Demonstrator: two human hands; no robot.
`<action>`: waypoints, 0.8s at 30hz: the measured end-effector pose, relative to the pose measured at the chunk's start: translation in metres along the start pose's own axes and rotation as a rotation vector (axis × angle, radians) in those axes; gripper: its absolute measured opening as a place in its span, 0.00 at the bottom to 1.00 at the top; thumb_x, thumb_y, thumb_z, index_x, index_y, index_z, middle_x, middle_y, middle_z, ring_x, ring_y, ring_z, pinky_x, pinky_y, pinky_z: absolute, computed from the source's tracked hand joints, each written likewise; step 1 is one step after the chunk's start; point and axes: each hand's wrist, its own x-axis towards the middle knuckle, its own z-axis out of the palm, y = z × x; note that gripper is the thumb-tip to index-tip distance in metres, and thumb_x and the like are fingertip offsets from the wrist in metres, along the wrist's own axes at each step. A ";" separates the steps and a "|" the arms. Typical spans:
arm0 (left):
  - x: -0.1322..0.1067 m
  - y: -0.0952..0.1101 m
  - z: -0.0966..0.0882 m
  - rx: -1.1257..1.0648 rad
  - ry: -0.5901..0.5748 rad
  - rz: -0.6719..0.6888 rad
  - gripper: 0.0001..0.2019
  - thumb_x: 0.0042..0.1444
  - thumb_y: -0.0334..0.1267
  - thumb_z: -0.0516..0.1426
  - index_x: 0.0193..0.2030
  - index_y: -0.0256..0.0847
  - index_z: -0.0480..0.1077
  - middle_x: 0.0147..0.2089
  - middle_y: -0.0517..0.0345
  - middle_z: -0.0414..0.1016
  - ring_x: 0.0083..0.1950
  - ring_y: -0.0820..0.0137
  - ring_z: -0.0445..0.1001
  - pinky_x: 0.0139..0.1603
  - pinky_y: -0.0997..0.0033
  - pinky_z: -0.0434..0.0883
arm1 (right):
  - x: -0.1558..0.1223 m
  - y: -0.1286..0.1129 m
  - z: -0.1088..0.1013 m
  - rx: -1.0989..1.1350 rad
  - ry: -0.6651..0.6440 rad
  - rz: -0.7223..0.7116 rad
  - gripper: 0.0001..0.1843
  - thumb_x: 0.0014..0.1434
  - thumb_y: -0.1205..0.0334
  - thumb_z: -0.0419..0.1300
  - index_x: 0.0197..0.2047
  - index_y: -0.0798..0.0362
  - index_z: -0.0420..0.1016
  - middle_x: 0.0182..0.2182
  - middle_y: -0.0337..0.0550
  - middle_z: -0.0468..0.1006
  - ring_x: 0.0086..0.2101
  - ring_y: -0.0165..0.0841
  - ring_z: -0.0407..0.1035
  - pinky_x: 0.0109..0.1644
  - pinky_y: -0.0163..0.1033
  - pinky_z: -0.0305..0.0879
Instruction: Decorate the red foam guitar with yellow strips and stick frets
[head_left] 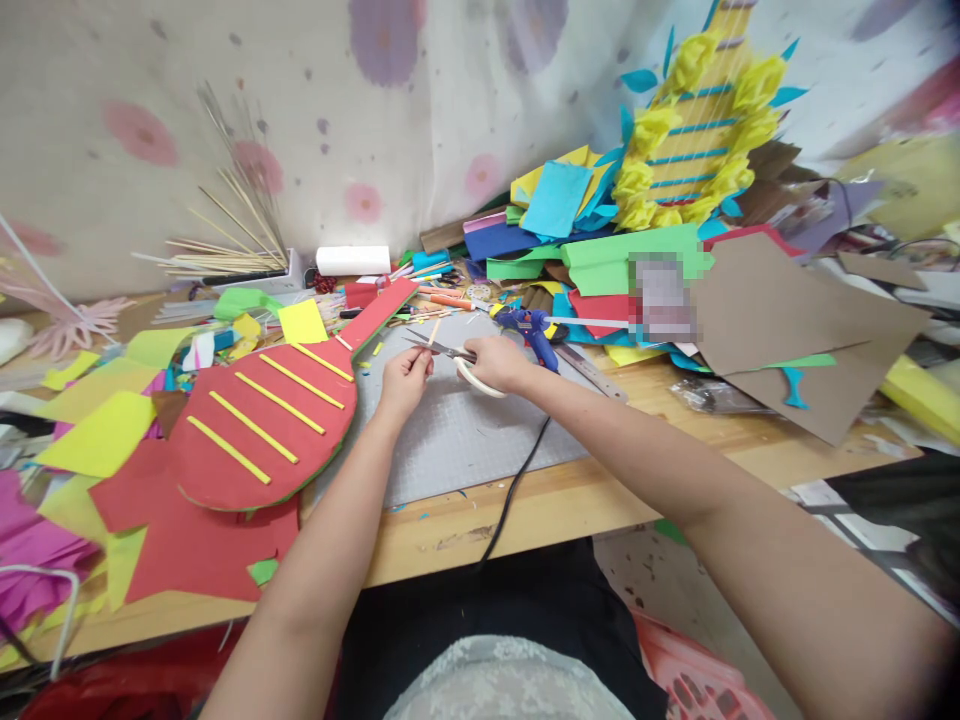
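In the head view my right hand (491, 362) grips scissors with white handles (480, 384), their blades parted and pointing left. My left hand (407, 382) is closed in a pinch on a thin tan stick (434, 331), which stands up between the scissor blades. Whether the blades touch the stick is too small to tell. Both hands are over a grey cutting mat (442, 450). Left of them lies a red guitar-shaped cutout (247, 410) with several yellow strips across its body. A blue glue gun (534, 330) rests just beyond my right hand.
Coloured paper scraps (105, 435) crowd the left side. Brown cardboard (795, 330) and green sheets (630, 262) pile up at right. A guitar shape with yellow flowers (694, 140) leans at the back. A black cord (514, 485) hangs over the table's front edge; a metal ruler (592, 372) lies right.
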 end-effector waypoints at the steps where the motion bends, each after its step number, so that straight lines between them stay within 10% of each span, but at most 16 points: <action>1: 0.000 0.000 0.000 0.014 0.013 0.007 0.13 0.52 0.41 0.52 0.20 0.39 0.61 0.17 0.66 0.56 0.17 0.79 0.53 0.20 0.76 0.52 | 0.000 -0.001 -0.001 -0.004 0.002 -0.006 0.18 0.55 0.51 0.50 0.36 0.54 0.75 0.34 0.49 0.78 0.34 0.36 0.69 0.31 0.35 0.53; 24: 0.001 0.006 0.000 -0.160 -0.044 -0.104 0.13 0.48 0.42 0.56 0.21 0.38 0.60 0.17 0.67 0.55 0.15 0.83 0.49 0.15 0.78 0.47 | 0.003 0.001 -0.001 0.004 -0.005 -0.037 0.20 0.55 0.49 0.50 0.37 0.54 0.74 0.35 0.49 0.77 0.34 0.36 0.68 0.32 0.35 0.53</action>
